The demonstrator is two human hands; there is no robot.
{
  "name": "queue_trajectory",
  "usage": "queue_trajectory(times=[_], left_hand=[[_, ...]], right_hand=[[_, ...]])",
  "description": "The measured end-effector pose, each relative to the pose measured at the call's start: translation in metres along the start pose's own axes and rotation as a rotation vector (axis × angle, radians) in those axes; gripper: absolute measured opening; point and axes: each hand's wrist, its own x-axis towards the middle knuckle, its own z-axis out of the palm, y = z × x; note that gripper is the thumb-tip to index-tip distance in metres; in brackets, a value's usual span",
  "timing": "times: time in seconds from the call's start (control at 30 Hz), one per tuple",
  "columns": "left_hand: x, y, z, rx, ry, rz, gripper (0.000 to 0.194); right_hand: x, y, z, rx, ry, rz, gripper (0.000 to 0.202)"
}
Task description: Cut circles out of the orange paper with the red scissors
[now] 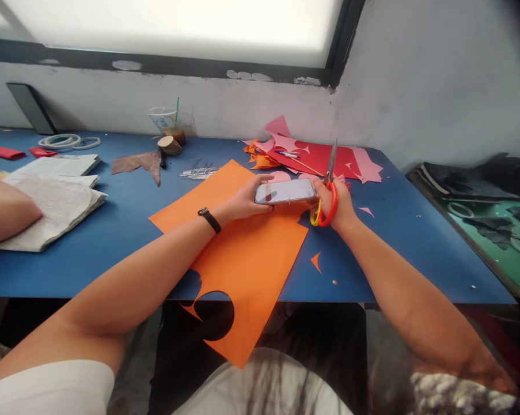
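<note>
My left hand [246, 199] holds the left end of a phone [284, 191] turned sideways, its screen lit. At the phone's right end, my right hand [340, 202] has its fingertips against it and also holds scissors [331, 199] with red and yellow handles, blades pointing up and away. Beneath the hands lie sheets of orange paper [260, 265]; the nearer one has round cut-outs and hangs over the table's front edge. A small orange scrap [315, 262] lies to its right.
On the blue table [134, 253], red paper [324, 154] and pink and orange scraps lie at the back. A plastic cup [164, 120] and tape rings [60, 142] stand further left. Another person's arm [7, 213] rests on folded cloth-like sheets [61, 202]. A green surface [493, 248] is at right.
</note>
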Motion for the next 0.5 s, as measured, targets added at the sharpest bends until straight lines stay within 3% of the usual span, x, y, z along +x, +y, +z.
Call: queue_trajectory(times=[0.27, 0.5], left_hand=[[0.01, -0.012, 0.001, -0.144, 0.01, -0.065, 0.087], [0.008, -0.003, -0.005, -0.281, -0.063, -0.067, 0.079]], right_hand=[[0.0, -0.012, -0.007, -0.111, -0.006, 0.115, 0.041], [-0.003, -0.021, -0.011, -0.152, -0.027, 0.212, 0.034]])
